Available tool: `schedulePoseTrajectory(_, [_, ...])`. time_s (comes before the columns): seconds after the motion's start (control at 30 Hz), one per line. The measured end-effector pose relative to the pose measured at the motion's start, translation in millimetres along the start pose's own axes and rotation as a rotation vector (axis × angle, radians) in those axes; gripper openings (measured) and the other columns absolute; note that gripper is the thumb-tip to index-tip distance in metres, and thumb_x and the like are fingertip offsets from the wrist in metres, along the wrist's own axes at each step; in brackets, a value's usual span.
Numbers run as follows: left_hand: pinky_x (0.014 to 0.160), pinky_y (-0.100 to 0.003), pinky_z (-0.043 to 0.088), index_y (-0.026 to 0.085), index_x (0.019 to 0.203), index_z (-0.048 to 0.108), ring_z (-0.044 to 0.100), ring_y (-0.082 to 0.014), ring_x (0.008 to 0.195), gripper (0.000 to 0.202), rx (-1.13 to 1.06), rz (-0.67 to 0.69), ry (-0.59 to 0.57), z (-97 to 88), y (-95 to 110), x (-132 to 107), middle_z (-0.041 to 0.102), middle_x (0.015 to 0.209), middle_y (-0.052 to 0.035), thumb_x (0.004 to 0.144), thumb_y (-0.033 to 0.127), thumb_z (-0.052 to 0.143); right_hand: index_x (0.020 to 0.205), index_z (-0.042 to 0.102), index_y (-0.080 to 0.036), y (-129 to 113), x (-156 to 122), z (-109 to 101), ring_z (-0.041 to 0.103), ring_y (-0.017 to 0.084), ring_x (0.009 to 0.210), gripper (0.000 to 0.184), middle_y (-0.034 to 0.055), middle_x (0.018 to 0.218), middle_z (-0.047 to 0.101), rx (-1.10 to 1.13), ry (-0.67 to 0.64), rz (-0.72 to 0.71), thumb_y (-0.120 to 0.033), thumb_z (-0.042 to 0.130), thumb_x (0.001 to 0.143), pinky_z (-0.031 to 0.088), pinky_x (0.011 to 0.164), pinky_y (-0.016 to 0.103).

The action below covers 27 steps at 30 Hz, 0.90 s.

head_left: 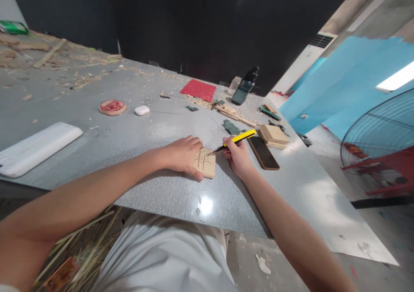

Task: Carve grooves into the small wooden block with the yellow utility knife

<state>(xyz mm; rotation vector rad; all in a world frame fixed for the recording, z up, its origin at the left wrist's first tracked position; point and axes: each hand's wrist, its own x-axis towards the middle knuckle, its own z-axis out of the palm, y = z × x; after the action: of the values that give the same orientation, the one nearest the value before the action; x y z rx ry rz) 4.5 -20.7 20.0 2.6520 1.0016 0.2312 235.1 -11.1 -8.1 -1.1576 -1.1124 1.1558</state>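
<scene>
A small pale wooden block (pixel 208 169) with dark carved lines lies flat on the grey table (pixel 174 193). My left hand (pixel 183 157) grips its left side, thumb at the near edge and fingers over the far edge. In my right hand (pixel 238 157) is a yellow and black utility knife (pixel 241 137), held like a pen. Its dark blade tip reaches the block's upper right part; whether it presses into the wood I cannot tell. A dark phone (pixel 263 153) rests just right of my right hand.
Wooden blocks (pixel 274 135) are stacked beyond the phone. Farther back are a dark bottle (pixel 245 87), a red sheet (pixel 198 90) and scattered wood shavings. A round red-marked disc (pixel 112 107), a white case (pixel 142 110) and a long white object (pixel 40 147) lie leftward. A fan (pixel 381 141) stands right.
</scene>
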Motion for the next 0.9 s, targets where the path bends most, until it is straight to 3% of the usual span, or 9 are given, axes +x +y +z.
schedulePoseTrajectory(0.13, [0.099,-0.04,0.044,0.016,0.119,0.056,0.052,-0.0308,0.113,0.087,0.007,0.011,0.006,0.7,-0.4,0.2,0.057,0.12,-0.0124,0.064,0.08,0.075,0.069,0.055,-0.021,-2.7,-5.7,2.7,0.038,0.008,0.047,0.032,-0.0018,0.057,0.052,-0.026,-0.047,0.016,-0.039,0.082,0.074,0.023,0.042,0.023])
schedulePoseTrajectory(0.43, [0.1,-0.041,0.043,0.017,0.12,0.055,0.052,-0.0314,0.114,0.087,-0.016,-0.005,-0.002,0.2,-0.4,0.1,0.056,0.122,-0.013,0.064,0.082,0.071,0.069,0.046,-0.023,2.6,3.0,0.6,0.03,0.007,0.043,0.034,-0.0061,0.054,0.042,-0.002,0.07,-0.009,-0.037,0.076,0.075,0.017,0.04,0.024])
schedulePoseTrajectory(0.7, [0.099,-0.041,0.044,0.017,0.119,0.055,0.052,-0.0313,0.113,0.087,-0.01,-0.004,0.0,0.5,0.1,0.3,0.057,0.12,-0.0123,0.063,0.081,0.073,0.067,0.054,-0.021,-0.3,-4.5,1.5,0.036,0.008,0.047,0.034,-0.0026,0.056,0.048,-0.03,-0.06,0.008,-0.04,0.082,0.075,0.021,0.041,0.023])
schedulePoseTrajectory(0.9, [0.098,-0.041,0.044,0.015,0.119,0.055,0.052,-0.0309,0.112,0.088,-0.007,-0.003,-0.008,-1.9,0.6,-0.1,0.056,0.121,-0.0129,0.065,0.083,0.071,0.065,0.051,-0.022,-0.7,-1.2,3.4,0.03,0.007,0.041,0.031,-0.0047,0.051,0.043,-0.025,0.049,0.011,-0.034,0.077,0.076,0.016,0.039,0.024])
